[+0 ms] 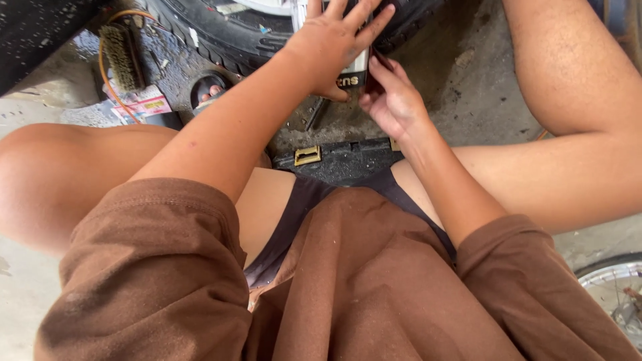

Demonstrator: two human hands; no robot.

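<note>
We pinch a slim black-and-white container beside the tyre: left hand fingers spread over it, right hand fingertips gripping its edge; seems light, rigid, smooth

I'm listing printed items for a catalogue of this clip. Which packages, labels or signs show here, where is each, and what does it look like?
Black and white container: top centre, between the left hand and right hand; upright, with a dark band of pale lettering at its lower end.
Printed packet: on the ground at upper left, below a wire brush; flat, rectangular, pink, white and yellow.
No signs or screens in view.
</note>
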